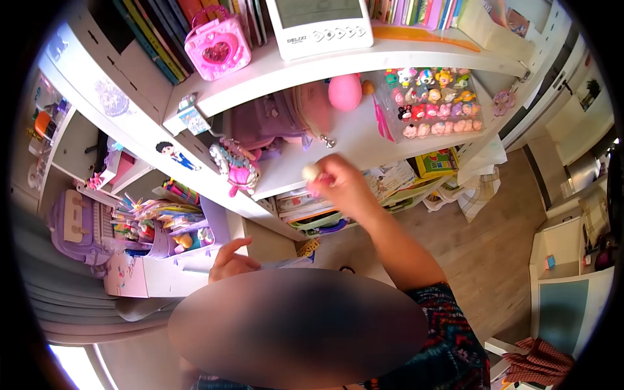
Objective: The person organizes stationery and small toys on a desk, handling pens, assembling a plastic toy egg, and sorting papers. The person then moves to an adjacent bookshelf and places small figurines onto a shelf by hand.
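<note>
My right hand point(338, 188) is closed around a small cream-and-pink object point(312, 173), in front of the middle shelf point(292, 170). Its exact kind is mostly covered by my fingers. Lower left, my left hand point(232, 261) is beside the desk, fingers apart and partly bent. A clear plastic sheet or bag point(287, 263) lies by its fingertips; I cannot tell whether they touch. On the right of the shelf sits a clear pack of several little toy figures point(432, 104). A pink balloon-like ball point(345, 92) and a purple bag point(270, 120) are further left.
Above are books point(416, 13), a pink heart toy case point(218, 49) and a white digital display point(322, 29). A doll-like keychain point(235, 170) hangs at the shelf's left post. The desk holds a purple organizer point(211, 218) with pens. A blurred oval covers the lower middle.
</note>
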Available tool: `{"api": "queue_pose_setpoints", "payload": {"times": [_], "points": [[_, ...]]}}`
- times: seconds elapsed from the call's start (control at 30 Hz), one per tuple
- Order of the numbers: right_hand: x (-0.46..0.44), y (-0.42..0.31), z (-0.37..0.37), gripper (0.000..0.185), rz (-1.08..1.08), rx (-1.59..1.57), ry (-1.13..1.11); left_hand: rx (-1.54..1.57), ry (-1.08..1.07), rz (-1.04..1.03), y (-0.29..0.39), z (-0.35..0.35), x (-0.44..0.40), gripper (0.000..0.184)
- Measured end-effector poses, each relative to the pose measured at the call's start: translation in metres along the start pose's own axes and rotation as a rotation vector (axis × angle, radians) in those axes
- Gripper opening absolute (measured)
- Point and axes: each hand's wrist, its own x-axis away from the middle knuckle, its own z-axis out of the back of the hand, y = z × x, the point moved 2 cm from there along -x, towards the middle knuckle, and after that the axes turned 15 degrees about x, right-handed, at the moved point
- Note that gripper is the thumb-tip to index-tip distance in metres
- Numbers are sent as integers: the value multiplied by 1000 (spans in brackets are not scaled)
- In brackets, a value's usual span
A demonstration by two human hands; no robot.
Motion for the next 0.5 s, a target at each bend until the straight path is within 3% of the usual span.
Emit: {"api": "queue_pose_setpoints", "payload": {"times": [0.1, 0.2, 0.4, 0.47, 0.5], "points": [[-31, 25, 35, 21, -33, 146, 308, -111, -29, -74, -2, 3, 4, 18], [-54, 46, 54, 21, 72, 490, 523, -60, 3, -2, -2, 2, 9, 19], [-81, 80, 56, 22, -289, 690, 403, -47, 40, 49, -8, 3, 16, 20], [-95, 106, 61, 26, -257, 849, 369, -27, 164, 189, -14, 2, 17, 11], [-97, 119, 61, 31, -182, 1006, 471, 10, 261, 314, -18, 1, 20, 7]]}}
